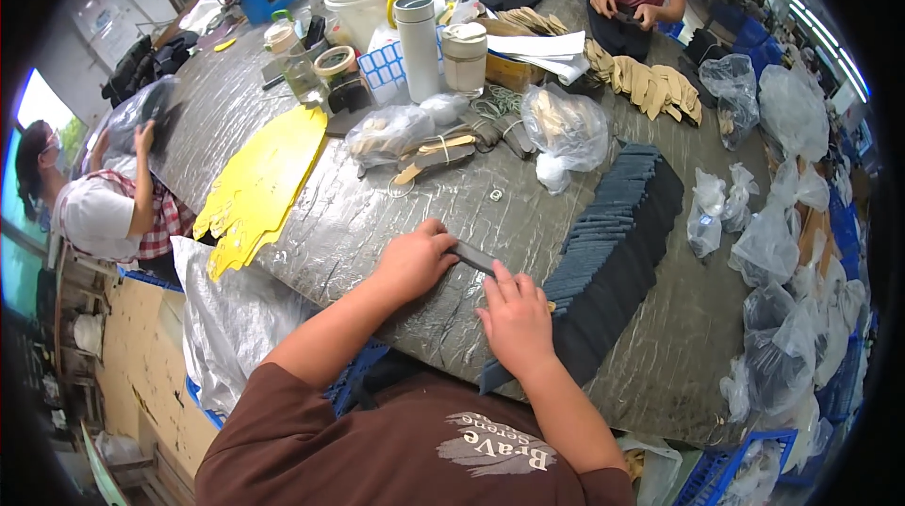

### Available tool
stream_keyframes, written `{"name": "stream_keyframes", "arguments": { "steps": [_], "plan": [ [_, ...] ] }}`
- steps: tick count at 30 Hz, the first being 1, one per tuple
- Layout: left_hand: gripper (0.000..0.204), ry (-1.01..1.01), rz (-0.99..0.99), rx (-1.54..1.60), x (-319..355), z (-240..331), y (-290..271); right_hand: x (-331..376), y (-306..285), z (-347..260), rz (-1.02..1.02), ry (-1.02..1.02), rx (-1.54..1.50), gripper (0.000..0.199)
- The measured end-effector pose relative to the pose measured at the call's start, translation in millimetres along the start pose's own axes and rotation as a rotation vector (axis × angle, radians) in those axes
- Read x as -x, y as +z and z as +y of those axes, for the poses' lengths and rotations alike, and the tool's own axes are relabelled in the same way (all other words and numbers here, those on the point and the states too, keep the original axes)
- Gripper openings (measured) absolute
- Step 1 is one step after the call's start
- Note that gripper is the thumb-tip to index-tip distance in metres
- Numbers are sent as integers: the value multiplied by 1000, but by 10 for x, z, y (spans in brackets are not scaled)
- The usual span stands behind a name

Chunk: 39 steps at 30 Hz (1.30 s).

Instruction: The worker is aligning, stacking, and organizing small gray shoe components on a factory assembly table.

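Note:
A narrow dark grey strip (pixel 473 257) lies slantwise on the table between my hands. My left hand (pixel 415 263) has its fingers closed on the strip's left end. The fingers of my right hand (pixel 520 325) are stretched out, with the fingertips resting on the strip's other end and the thumb apart from it. What lies under the right palm is hidden. Right beside that hand runs a long row of overlapping dark blue-grey fabric pieces (pixel 617 223). A small whitish ring-like piece (pixel 496 195) sits on the table beyond the strip.
Yellow glove-shaped pieces (pixel 264 181) are stacked at left. Farther back stand a white tumbler (pixel 418 49), a jar (pixel 464 63) and a white bucket (pixel 368 1). Bagged pieces (pixel 566 127) and tan glove pieces (pixel 655 89) lie beyond the row. Co-workers are at the left and far sides.

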<state>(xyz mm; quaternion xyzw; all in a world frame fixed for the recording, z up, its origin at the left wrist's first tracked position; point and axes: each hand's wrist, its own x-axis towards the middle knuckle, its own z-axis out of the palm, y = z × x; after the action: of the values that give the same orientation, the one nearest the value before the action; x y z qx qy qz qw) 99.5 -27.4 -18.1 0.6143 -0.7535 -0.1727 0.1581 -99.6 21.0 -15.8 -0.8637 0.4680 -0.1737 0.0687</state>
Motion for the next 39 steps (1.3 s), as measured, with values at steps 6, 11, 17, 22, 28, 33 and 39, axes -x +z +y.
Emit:
{"name": "stream_keyframes", "arguments": {
  "steps": [6, 11, 17, 22, 28, 33, 39],
  "plan": [
    [25, 172, 246, 235, -280, 142, -78, 542, -517, 177, 362, 165, -103, 43],
    [13, -84, 135, 620, -186, 220, -174, 1717, -851, 460, 704, 741, -86, 18],
    [30, 4, 445, -131, -809, -255, -283, 2326, -830, 441, 561, 903, -1, 12],
    [40, -179, 49, -465, -1423, -510, -341, 2031, -745, 321, 577, 744, -133, 9],
    [47, 164, 304, -169, -963, 421, -508, 2135, -634, 375, 576, 772, -95, 8],
    [36, 542, -169, -81, -770, 2032, 335, 1969, -479, 385, 546, 670, -171, 15],
    [35, 962, -109, 26, -809, 2932, 1367, 2077, -646, 236, 553, 760, 82, 23]
  ]
}}
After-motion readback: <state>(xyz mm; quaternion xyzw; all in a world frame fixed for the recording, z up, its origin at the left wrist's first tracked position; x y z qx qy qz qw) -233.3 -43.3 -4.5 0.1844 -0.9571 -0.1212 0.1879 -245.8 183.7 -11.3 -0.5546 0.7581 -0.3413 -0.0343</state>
